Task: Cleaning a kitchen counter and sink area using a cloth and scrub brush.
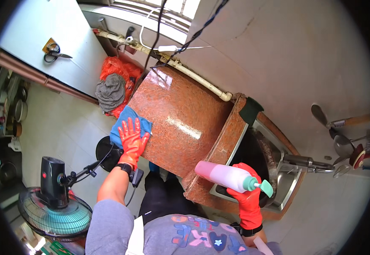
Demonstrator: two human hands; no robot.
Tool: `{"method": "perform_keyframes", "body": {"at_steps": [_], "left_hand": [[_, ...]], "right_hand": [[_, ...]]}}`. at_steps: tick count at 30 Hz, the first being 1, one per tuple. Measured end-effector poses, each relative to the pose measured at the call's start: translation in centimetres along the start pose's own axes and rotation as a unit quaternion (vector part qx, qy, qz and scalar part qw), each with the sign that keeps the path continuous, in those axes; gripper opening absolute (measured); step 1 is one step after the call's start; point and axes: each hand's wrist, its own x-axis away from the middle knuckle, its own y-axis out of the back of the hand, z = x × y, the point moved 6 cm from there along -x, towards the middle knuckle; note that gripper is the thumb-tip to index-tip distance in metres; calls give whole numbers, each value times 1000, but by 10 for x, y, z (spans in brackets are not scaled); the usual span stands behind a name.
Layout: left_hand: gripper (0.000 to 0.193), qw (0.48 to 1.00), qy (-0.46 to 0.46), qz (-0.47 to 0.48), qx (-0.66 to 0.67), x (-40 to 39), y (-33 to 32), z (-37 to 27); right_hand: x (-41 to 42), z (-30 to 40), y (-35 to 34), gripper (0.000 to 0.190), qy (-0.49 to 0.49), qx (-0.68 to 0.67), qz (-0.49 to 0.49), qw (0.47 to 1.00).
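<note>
My left hand (131, 142), in a red rubber glove, lies flat with fingers spread on a blue cloth (121, 122). The cloth sits at the left edge of a glossy red-brown stone countertop (175, 108) and partly hangs over it. My right hand (248, 196), gloved in red too, grips a translucent pump bottle (224, 175) with a green pump head and pink liquid inside. The bottle is tilted sideways, above the front edge of the sink (285, 188). Part of the right hand is hidden behind it.
A large dark wok (258, 153) sits in the sink below the metal faucet (306, 162). A standing fan (56, 210) is at left. Beyond the counter's left edge lie a red plastic bag (121, 68) and a striped cloth (111, 92). Cables (161, 25) hang over the counter's back, near a pipe (201, 76).
</note>
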Motion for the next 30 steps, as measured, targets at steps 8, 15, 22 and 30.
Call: {"method": "perform_keyframes", "body": {"at_steps": [8,15,22,30], "left_hand": [[67,996,-81,5,41,-51,0,-71],[57,983,-129,-57,117,-184,-14,-116],[15,952,-18,-141,269,-221,-14,-144],[22,755,111,-210,611,-257,13,-150]], "right_hand": [[-10,-29,11,93,-71,0,6,997],[-6,-26,9,82,-42,6,-59,997],[11,-43,21,77,1,-13,-150,989],[17,-55,35,81,-24,13,-137,990]]}}
